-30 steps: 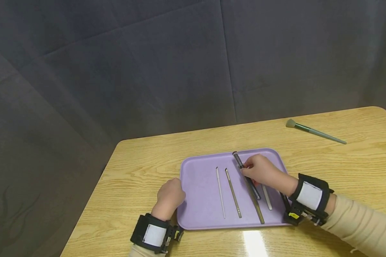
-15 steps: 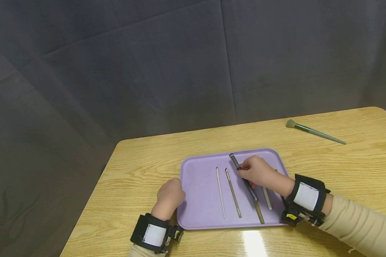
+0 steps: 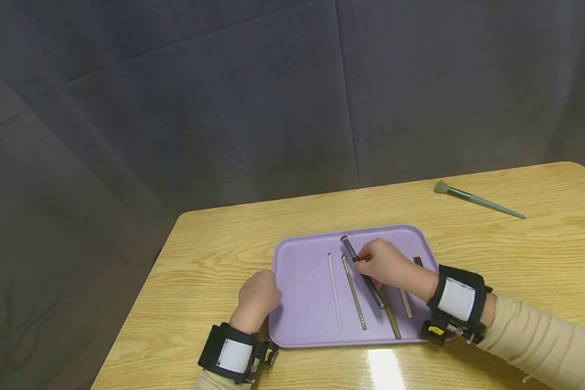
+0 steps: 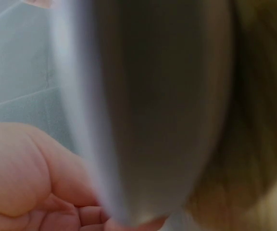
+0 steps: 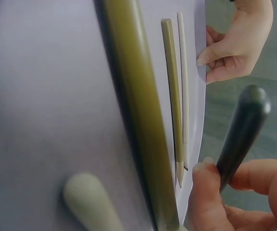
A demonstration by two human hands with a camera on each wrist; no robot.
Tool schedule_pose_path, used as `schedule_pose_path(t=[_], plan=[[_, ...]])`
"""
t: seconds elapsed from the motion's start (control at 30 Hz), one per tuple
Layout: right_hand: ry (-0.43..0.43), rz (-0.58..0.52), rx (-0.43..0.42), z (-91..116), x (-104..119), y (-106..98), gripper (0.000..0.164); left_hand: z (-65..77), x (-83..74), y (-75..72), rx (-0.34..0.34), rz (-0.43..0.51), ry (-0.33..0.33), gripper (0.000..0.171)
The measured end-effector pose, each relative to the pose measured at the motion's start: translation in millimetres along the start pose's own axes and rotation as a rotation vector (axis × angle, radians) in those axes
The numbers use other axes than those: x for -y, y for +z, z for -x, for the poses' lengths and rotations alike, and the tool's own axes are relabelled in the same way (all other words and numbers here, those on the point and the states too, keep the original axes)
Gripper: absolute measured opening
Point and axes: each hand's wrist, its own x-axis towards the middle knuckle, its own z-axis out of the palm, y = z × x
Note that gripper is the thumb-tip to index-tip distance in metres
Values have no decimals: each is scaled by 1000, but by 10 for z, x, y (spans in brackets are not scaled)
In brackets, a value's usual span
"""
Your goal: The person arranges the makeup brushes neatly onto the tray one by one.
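My right hand (image 3: 385, 262) pinches a dark makeup brush (image 3: 370, 287) slantwise over the lilac tray (image 3: 297, 303); whether the brush touches the tray I cannot tell. Close by on its left lies a slim gold-brown brush (image 3: 355, 297), then a thin white brush (image 3: 334, 292). To its right are a thicker olive brush (image 3: 391, 319), partly covered, and a white-handled brush (image 3: 406, 304). My left hand (image 3: 259, 295) holds the tray's left edge; in the right wrist view its thumb lies on the rim with the fingers curled beneath. The tray's blurred edge fills much of the left wrist view.
A green makeup brush (image 3: 485, 203) lies on the wooden table (image 3: 224, 238) beyond the tray, at the back right. Near the tray's right side the dark end of another brush (image 3: 418, 261) shows beside my wrist. A dark cloth (image 3: 273, 108) hangs behind the table.
My right hand has shifted left with the dark brush, from over the olive brush to the space beside the slim gold-brown one. The left hand stays at the tray's edge.
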Motion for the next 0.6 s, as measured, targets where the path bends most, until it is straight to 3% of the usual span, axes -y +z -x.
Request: schedule_pose_path(t=[0.6], plan=[[-28, 25, 3, -36, 65, 65, 21, 1, -3, -15, 4, 9, -4, 7]])
